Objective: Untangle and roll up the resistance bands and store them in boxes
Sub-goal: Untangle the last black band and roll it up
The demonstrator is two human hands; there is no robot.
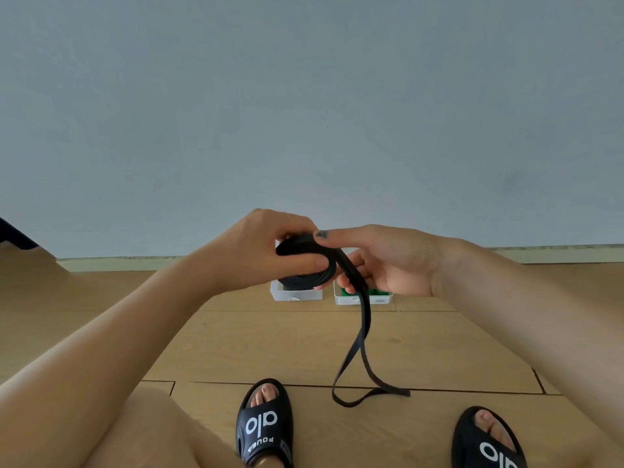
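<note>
Head view: my left hand (pixel 270 251) pinches the half-wound coil of the black band (pixel 310 271), my right hand (pixel 381 265) feeds its tail — floor-length loop left; green band boxed (pixel 378 292), white box (pixel 295 294) waiting.

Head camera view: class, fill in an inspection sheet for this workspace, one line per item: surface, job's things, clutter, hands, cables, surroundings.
Surface: wooden plank floor, bare around the work.
Job's things: black resistance band, partly rolled into a coil, its loose loop hanging down to the floor; two white boxes on the floor near the wall, left box contents hidden behind the coil, right box holding something green.
Clutter: nothing seen.
Hands: left hand grips the coil; right hand pinches the band where it leaves the coil.
Cables: nothing seen.
Surroundings: plain grey wall with skirting board; dark object at far left edge, unidentifiable; person's feet in black slides.
</note>
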